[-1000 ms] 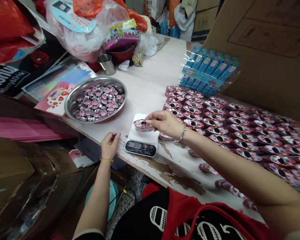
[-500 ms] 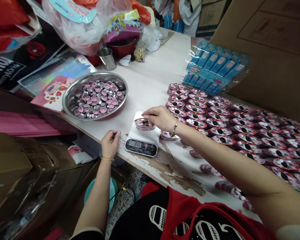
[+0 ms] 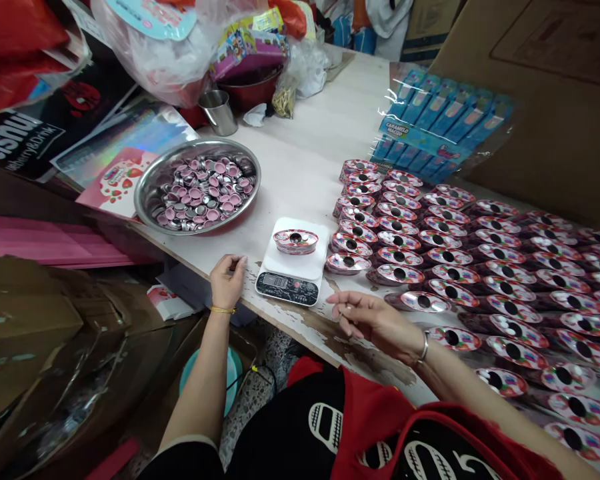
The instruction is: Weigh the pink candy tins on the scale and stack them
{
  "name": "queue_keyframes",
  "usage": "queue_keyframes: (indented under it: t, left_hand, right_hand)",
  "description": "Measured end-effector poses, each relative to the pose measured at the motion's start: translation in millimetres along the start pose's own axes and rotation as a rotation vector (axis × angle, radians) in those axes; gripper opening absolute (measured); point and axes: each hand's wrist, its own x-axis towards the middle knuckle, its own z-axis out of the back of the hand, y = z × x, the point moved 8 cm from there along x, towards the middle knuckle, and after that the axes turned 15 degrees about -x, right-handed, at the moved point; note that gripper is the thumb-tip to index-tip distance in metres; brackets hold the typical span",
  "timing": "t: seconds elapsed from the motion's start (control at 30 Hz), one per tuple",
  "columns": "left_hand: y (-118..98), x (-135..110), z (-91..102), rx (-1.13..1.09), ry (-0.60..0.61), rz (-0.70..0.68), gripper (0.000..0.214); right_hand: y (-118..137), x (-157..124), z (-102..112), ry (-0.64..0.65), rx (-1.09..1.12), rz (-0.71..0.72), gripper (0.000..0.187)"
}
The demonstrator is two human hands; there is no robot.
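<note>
A small white digital scale (image 3: 294,270) sits near the table's front edge with one oval pink-printed tin (image 3: 295,241) on its platform. My left hand (image 3: 227,279) rests on the table edge left of the scale, fingers curled loosely, holding nothing that I can see. My right hand (image 3: 375,320) hovers low over the worn table edge right of the scale, fingers stretched out and empty. Rows of the same oval tins (image 3: 460,260) cover the table to the right.
A round steel bowl (image 3: 153,181) holds several pink and silver lids. Behind it stand a steel cup (image 3: 219,111), plastic bags and printed cartons. A shrink-wrapped pack of blue boxes (image 3: 430,130) leans against a large cardboard sheet (image 3: 555,113). Cardboard boxes fill the lower left.
My right hand has let go of the tin on the scale and drawn back toward me, to the table's front edge. The left hand has stayed in place.
</note>
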Motion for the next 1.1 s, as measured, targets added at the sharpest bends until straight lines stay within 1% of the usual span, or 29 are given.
queue_keyframes:
  t: [0.07, 0.13, 0.2, 0.27, 0.33, 0.4, 0.47, 0.53, 0.57, 0.63, 0.7, 0.77, 0.83, 0.93, 0.97, 1.07, 1.1]
  left_hand:
    - [0.6, 0.0, 0.6, 0.001, -0.003, 0.015, 0.023]
    - [1.0, 0.5, 0.9, -0.013, -0.005, 0.049, 0.024]
    - [-1.2, 1.9, -0.4, -0.064, -0.005, 0.096, 0.025]
    - [-12.3, 5.2, -2.7, -0.117, -0.015, 0.104, 0.027]
    - [-36.1, 10.0, -6.2, -0.126, -0.034, 0.032, 0.029]
    - [-69.5, 14.5, -14.7, -0.084, -0.018, -0.094, 0.028]
    - [-104.5, 16.8, -29.8, -0.015, 0.046, -0.225, 0.024]
    - [-134.0, 17.0, -49.1, 0.085, 0.127, -0.331, 0.020]
    - [-145.2, 17.2, -58.7, 0.137, 0.157, -0.366, 0.019]
    - [-160.0, 19.0, -76.2, 0.227, 0.194, -0.393, 0.020]
    - [-165.4, 23.2, -91.5, 0.287, 0.236, -0.370, 0.018]
    - [-163.4, 29.1, -101.4, 0.331, 0.285, -0.319, 0.013]
    - [-157.2, 35.8, -101.7, 0.357, 0.313, -0.269, 0.012]
    - [-147.7, 43.0, -90.2, 0.320, 0.356, -0.250, 0.012]
    - [-146.0, 43.5, -86.7, 0.306, 0.393, -0.267, 0.018]
    - [-144.4, 41.5, -83.8, 0.331, 0.560, -0.353, 0.055]
    - [-143.8, 41.7, -85.9, 0.356, 0.625, -0.379, 0.058]
  right_hand:
    - [-29.5, -1.2, 3.4, -0.005, -0.012, -0.058, 0.037]
    - [-52.6, 0.0, 7.9, -0.020, -0.023, -0.096, 0.039]
    - [-67.5, 2.6, 13.0, -0.045, -0.032, -0.101, 0.041]
    - [-75.7, 5.4, 17.1, -0.066, -0.034, -0.090, 0.042]
    - [-79.1, 7.6, 18.5, -0.068, -0.024, -0.075, 0.042]
    - [-80.1, 9.2, 18.8, -0.062, -0.011, -0.060, 0.042]
    - [-80.4, 10.2, 19.0, -0.060, -0.004, -0.050, 0.042]
    - [-80.7, 10.9, 18.9, -0.057, -0.002, -0.042, 0.043]
    - [-80.7, 11.1, 18.6, -0.054, -0.002, -0.038, 0.044]
    - [-80.3, 11.1, 18.2, -0.052, -0.001, -0.029, 0.044]
    - [-79.5, 10.7, 18.0, -0.059, -0.001, -0.026, 0.045]
    - [-78.2, 10.3, 17.3, -0.063, -0.004, -0.023, 0.045]
    - [-76.5, 10.2, 16.3, -0.062, -0.008, -0.019, 0.045]
    - [-75.1, 10.8, 15.3, -0.060, -0.013, -0.024, 0.047]
    - [-75.2, 11.1, 14.9, -0.058, -0.013, -0.026, 0.048]
    - [-76.8, 12.3, 14.0, -0.061, -0.015, -0.020, 0.050]
    - [-78.1, 13.3, 13.7, -0.063, -0.019, -0.015, 0.051]
